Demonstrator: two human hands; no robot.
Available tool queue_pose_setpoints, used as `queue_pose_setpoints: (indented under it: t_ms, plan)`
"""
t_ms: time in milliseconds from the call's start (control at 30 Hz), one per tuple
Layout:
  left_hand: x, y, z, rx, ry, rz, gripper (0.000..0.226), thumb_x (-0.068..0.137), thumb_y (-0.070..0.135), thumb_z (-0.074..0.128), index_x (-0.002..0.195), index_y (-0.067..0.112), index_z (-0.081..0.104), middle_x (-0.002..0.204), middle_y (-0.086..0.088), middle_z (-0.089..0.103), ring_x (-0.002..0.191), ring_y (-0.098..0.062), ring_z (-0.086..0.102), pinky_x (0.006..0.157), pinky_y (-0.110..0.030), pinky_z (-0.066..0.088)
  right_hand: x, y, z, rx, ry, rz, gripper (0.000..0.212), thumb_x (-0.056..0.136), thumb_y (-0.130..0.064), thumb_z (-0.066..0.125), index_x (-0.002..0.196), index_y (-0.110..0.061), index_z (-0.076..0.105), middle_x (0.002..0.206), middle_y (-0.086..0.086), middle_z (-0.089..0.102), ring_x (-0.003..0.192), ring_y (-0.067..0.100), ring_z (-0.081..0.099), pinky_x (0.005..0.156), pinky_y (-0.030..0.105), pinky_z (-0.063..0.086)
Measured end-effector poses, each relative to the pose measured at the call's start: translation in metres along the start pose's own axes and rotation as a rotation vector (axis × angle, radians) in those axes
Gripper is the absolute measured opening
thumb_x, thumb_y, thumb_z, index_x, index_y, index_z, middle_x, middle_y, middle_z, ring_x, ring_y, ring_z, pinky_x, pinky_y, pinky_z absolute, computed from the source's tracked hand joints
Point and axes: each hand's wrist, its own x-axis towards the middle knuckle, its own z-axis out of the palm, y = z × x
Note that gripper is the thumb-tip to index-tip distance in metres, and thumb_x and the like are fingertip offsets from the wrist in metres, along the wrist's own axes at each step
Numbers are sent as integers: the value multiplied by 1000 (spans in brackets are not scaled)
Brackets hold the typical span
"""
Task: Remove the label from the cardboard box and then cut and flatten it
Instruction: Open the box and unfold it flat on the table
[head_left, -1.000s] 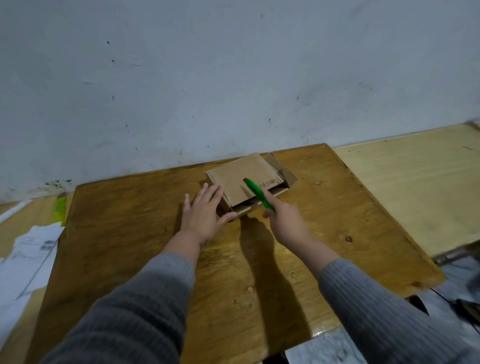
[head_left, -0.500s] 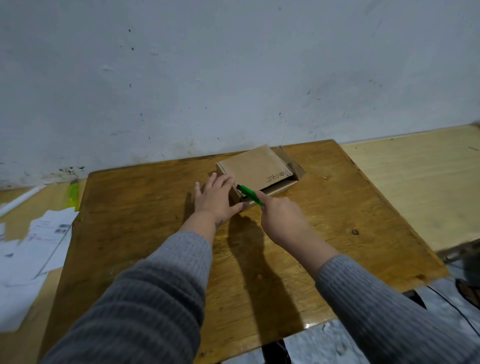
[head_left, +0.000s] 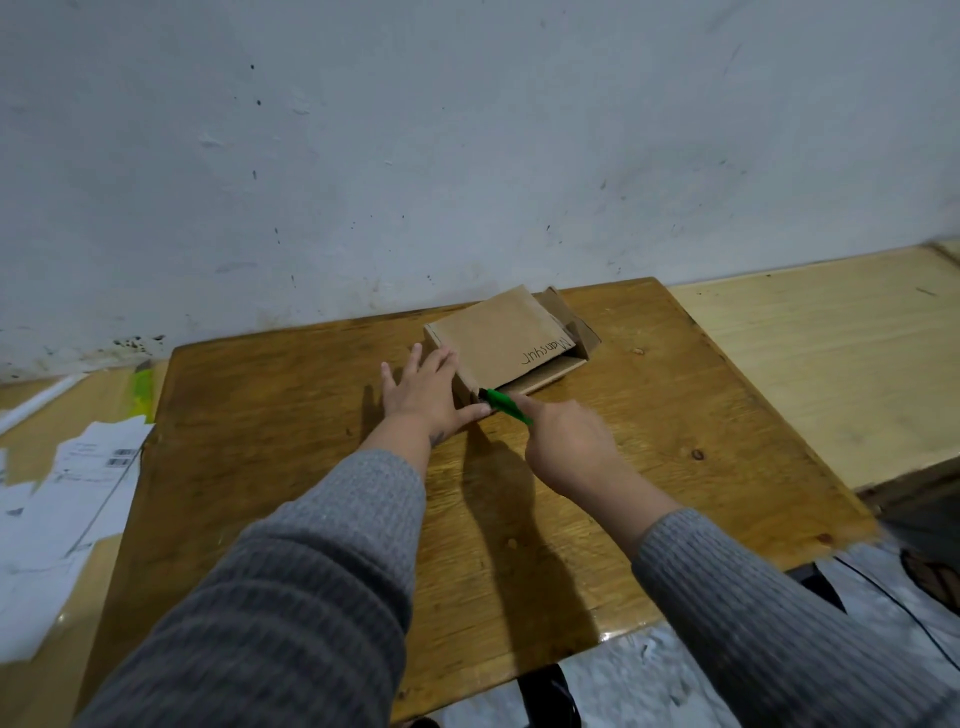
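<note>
The wooden table (head_left: 675, 467) fills the middle of the frame, and the cardboard box (head_left: 493, 338) lies at its upper centre, near the white wall (head_left: 467, 130). The top face shows only handwriting and no label, so I judge the cutting step is now in hand. The left hand (head_left: 423, 397) lies flat with straight fingers against the left side of the box and steadies it. The right hand (head_left: 569, 449) is clamped on a green cutter (head_left: 506, 405), whose tip meets the near left corner of the box, just beside the left thumb. The next cut, I think, must run away from that thumb. The lower half and the right of the table offer free room; loose papers (head_left: 67, 509) lie past its left edge.
</note>
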Motion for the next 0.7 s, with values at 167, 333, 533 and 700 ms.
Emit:
queue_pose_setpoints:
  t_ms: [167, 333, 533, 700]
  plan:
    - [-2, 2, 0, -47, -49, 7, 92, 85, 70, 46, 154, 26, 3, 162, 8, -5, 148, -23, -11, 116, -59, -3, 5, 24, -2, 408, 147, 96, 43, 93, -24, 50, 135, -32, 47, 96, 4, 69, 67, 15, 61, 56, 30, 54]
    - [-5, 16, 0, 0, -49, 1, 94, 85, 72, 39, 154, 21, 0, 161, 2, -11, 147, -24, -16, 114, -61, -8, 24, 54, -9, 745, 159, 280, 39, 96, -24, 50, 135, -26, 49, 88, 2, 70, 55, 8, 54, 45, 22, 41]
    - [-2, 44, 3, 58, -28, 46, 85, 92, 66, 31, 154, 19, -2, 160, 1, -18, 146, -19, -20, 115, -59, -9, 42, 101, -6, 1017, 55, 434, 45, 99, -14, 41, 144, -20, 34, 93, 6, 67, 68, 13, 55, 55, 25, 46]
    - [9, 62, 8, 55, -9, -13, 77, 95, 62, 24, 154, 20, -1, 161, 2, -15, 146, -18, -19, 114, -57, -10, 77, 150, 3, 891, 131, 577, 34, 98, -17, 43, 132, -12, 45, 119, 13, 60, 101, 27, 58, 89, 42, 49]
